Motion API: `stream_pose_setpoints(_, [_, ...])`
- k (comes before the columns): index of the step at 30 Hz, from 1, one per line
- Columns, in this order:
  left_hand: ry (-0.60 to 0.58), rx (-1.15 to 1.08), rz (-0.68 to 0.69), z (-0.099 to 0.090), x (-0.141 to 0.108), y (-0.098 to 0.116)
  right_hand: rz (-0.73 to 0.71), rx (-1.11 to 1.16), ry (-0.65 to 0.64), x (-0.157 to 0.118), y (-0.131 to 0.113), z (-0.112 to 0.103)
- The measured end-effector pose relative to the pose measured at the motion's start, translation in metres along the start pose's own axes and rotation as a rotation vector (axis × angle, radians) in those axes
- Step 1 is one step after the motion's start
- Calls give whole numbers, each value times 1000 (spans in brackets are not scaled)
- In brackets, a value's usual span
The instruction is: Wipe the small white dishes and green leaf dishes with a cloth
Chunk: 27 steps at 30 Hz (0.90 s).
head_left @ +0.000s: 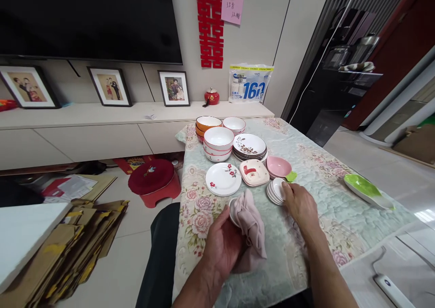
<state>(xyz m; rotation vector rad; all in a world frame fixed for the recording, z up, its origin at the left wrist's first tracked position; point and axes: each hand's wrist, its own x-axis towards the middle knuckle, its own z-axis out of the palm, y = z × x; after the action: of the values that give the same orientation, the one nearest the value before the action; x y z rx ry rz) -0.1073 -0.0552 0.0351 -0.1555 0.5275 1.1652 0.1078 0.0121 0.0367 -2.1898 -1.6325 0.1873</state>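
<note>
Two hands over a floral cover [282, 249]: fingers of the left hand [222, 247] clamped on a white dish [234, 212] and rag [252, 224], fingers of the right hand [302, 204] pinched on the top dish [279, 189] of a small stack. Just beyond, flowered plates [223, 179] at left, then square plates [254, 175] and pink bowl [279, 167]; farther off, brown-patterned plates [249, 144], white bowls [219, 140], orange bowls [207, 122]. At right, green dish [365, 188]. Past the far edge, ledge [183, 113] with photos [112, 88], red jar [212, 98] and bag [251, 85]; TV [84, 22] above at left. On the floor, stool [154, 181] at left, cardboard [74, 244] near left, power strip [392, 291] near right.
</note>
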Motion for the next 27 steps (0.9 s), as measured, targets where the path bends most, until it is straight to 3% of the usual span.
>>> stream_pose_setpoints(3, [-18,60,0,13,9,3,-85,-34,214,-20,-6,-5])
stream_pose_setpoints(5, [-16,88,1,18,17,3,-133,-2,274,-28,-10,-4])
stream_pose_setpoints(9, [53,125,-5,21,32,-3,-129,61,220,-24,-5,1])
stream_pose_setpoints(16, [41,91,-37,17,37,-9,-110,166,112,-11,15,7])
stream_pose_setpoints(22, [-26,140,-38,10,39,-6,-192,166,306,-28,-5,-11])
stream_pose_setpoints(24, [-88,172,-42,7,41,-5,-267,340,181,-42,-21,-17])
stream_pose_setpoints(27, [-203,185,-38,4,42,-5,-460,502,-166,-61,-47,-16])
